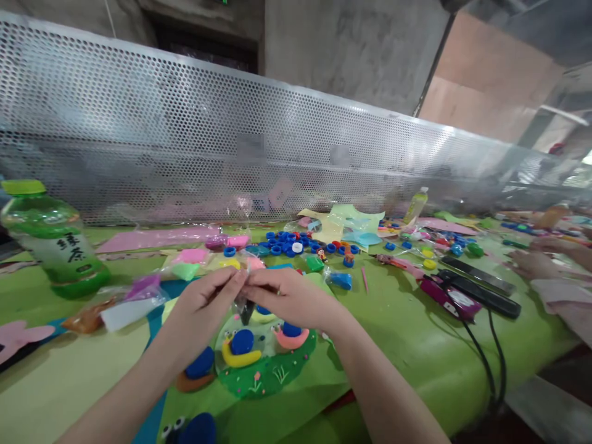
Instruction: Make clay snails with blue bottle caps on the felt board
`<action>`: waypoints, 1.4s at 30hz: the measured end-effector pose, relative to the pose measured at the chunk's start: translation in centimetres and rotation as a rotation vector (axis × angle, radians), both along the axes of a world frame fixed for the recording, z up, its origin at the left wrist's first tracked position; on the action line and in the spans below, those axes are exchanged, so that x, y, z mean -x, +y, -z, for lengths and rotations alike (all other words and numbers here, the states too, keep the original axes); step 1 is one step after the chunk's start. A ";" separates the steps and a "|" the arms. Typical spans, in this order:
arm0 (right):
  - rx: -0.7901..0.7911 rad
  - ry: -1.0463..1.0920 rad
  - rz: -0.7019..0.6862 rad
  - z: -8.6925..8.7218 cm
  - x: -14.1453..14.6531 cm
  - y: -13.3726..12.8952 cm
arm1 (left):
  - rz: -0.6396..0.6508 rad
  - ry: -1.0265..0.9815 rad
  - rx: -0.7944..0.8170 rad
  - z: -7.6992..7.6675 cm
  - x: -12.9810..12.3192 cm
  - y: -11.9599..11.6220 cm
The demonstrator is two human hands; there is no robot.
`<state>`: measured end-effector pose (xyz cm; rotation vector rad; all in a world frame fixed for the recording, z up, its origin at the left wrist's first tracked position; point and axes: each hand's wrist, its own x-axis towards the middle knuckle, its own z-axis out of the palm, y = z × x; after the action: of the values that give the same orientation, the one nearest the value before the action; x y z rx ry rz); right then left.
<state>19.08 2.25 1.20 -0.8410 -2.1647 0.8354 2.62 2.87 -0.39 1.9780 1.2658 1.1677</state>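
My left hand [206, 305] and my right hand [284, 296] meet at the middle, fingertips pinched together. Between them they grip a small clear plastic bag [245, 310] with something dark inside, which hangs below the fingers. Right under the hands lies a round clay picture [268, 373] with a green grassy lower part. On it are a yellow snail [243, 348] and a pink snail [293, 336], both with blue shells; another snail is partly covered by my right hand. A brown and blue snail [197, 367] sits to the left, beneath my left wrist.
A green tea bottle [55, 246] stands at the left. Blue bottle caps [287, 243] and bagged clay spread along the back, before a perforated metal screen [231, 148]. To the right lie a magenta box [448, 299] with black cables and a co-worker's hand [530, 265].
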 end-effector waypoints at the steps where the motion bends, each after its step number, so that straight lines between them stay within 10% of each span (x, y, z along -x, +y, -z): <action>1: 0.021 0.028 -0.008 0.0 0.0 0.0 | -0.006 0.000 -0.013 0.0 -0.1 -0.1; 8: 0.058 0.308 0.038 0.4 1.1 -0.2 | -0.047 -0.055 -0.136 -0.6 -0.7 -1.4; 18: -0.080 0.151 0.494 1.4 2.1 -0.4 | -0.145 -0.026 -0.188 0.3 -1.6 -1.5; 26: -0.060 0.197 0.421 0.3 0.9 -0.2 | -0.180 0.072 -0.235 -0.4 -0.2 -1.5; 34: -0.279 -0.054 0.419 0.5 0.6 0.0 | -0.259 0.437 -0.868 0.4 0.4 -0.6; 42: -0.474 -0.254 0.424 1.2 1.8 0.0 | -0.247 0.529 -0.826 0.8 0.8 -0.1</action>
<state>17.31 2.24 0.03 -1.1347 -2.1469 -0.0007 1.84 2.74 -1.18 2.9460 1.4448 1.5105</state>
